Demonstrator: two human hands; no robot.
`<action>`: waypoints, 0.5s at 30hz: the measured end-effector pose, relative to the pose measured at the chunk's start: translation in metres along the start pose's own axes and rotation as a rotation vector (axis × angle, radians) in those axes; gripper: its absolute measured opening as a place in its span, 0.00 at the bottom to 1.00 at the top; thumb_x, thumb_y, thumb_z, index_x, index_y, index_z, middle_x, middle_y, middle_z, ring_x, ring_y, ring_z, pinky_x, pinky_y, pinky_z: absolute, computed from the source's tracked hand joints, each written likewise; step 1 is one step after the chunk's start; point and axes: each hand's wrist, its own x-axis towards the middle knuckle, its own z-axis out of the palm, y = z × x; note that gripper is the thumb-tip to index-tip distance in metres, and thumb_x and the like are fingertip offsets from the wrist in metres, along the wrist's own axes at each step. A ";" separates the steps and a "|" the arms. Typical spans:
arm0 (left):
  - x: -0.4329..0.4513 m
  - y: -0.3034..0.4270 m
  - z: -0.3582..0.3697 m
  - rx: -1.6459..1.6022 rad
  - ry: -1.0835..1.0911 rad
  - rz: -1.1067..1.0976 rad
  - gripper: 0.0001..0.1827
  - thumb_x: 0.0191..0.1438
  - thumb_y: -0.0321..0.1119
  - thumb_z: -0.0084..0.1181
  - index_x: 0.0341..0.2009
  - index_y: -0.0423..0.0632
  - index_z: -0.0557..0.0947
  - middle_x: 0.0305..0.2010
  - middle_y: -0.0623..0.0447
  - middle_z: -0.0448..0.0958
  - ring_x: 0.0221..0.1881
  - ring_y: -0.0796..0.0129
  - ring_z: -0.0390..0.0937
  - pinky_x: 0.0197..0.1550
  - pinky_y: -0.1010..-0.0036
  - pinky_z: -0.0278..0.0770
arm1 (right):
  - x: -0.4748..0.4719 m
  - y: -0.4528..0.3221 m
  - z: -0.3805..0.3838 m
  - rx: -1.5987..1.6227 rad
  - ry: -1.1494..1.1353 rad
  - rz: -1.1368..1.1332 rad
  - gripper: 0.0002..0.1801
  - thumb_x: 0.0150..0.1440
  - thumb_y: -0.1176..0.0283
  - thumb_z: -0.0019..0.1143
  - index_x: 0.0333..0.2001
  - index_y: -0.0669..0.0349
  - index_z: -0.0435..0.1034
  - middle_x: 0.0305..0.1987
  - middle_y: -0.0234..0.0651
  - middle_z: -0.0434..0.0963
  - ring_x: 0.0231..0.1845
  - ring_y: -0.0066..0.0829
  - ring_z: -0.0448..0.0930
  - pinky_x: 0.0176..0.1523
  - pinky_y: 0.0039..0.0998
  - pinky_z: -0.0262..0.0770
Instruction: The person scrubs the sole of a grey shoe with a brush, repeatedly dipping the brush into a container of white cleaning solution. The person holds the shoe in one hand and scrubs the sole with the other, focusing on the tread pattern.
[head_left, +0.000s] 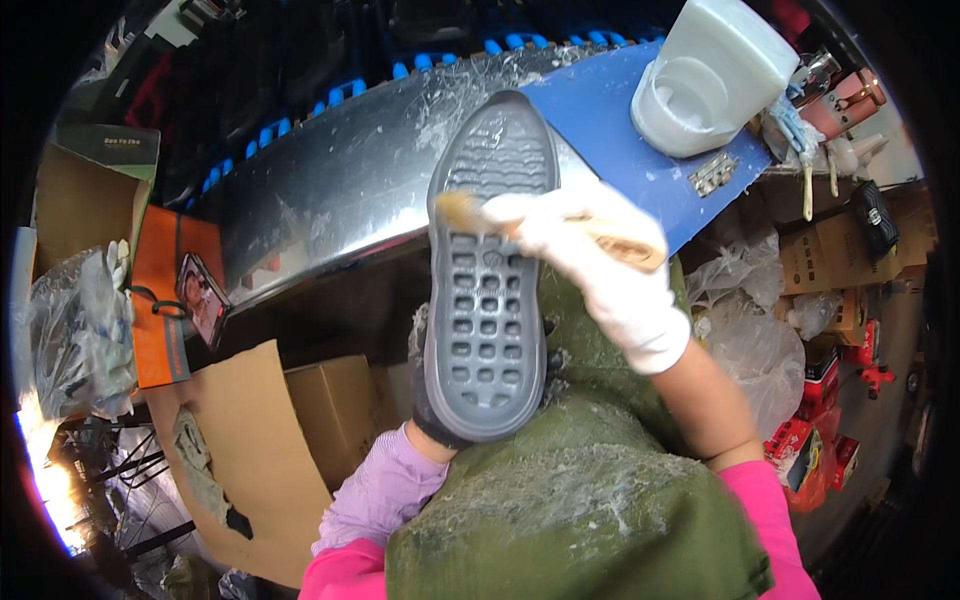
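Note:
A grey moulded shoe sole (469, 289) stands lengthwise before me, its toe end towards the bench. Its inner face, with a grid of square recesses and a ridged forefoot, is turned up and shines as if wet. Beneath and around its heel half is my left hand (433, 426) in a black glove, with dark fingertips showing at the right edge. My right hand (600, 247), in a white glove, grips a brush by its wooden handle. The blurred yellowish bristles of the brush (457, 210) are over the middle of the sole; contact is hard to judge.
Beyond the sole runs a metal bench (337, 202) strewn with dried strands. A white plastic container (690, 90) with whitish contents stands on a blue board (600, 105). Brushes (806, 180) lie at the right. Cardboard (232, 450) and a phone (201, 296) are on the left.

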 end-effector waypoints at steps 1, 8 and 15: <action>0.000 0.002 -0.004 0.027 -0.055 -0.023 0.38 0.72 0.64 0.37 0.69 0.45 0.72 0.67 0.40 0.76 0.64 0.51 0.79 0.67 0.56 0.79 | -0.003 -0.002 -0.007 0.024 0.064 0.051 0.08 0.60 0.76 0.67 0.44 0.59 0.82 0.47 0.32 0.88 0.44 0.24 0.85 0.52 0.29 0.81; 0.003 -0.002 -0.014 0.027 -0.040 0.022 0.30 0.75 0.52 0.42 0.71 0.45 0.68 0.66 0.43 0.75 0.65 0.54 0.77 0.66 0.58 0.80 | -0.020 -0.035 -0.015 -0.047 -0.335 0.079 0.06 0.65 0.71 0.64 0.43 0.60 0.81 0.46 0.35 0.87 0.39 0.23 0.84 0.46 0.29 0.81; 0.021 -0.010 -0.008 0.250 -0.089 0.212 0.26 0.76 0.49 0.40 0.71 0.48 0.65 0.67 0.48 0.72 0.67 0.63 0.71 0.70 0.68 0.70 | -0.018 -0.017 0.009 0.151 -0.175 0.080 0.08 0.67 0.77 0.60 0.47 0.69 0.80 0.47 0.41 0.87 0.39 0.18 0.83 0.47 0.24 0.82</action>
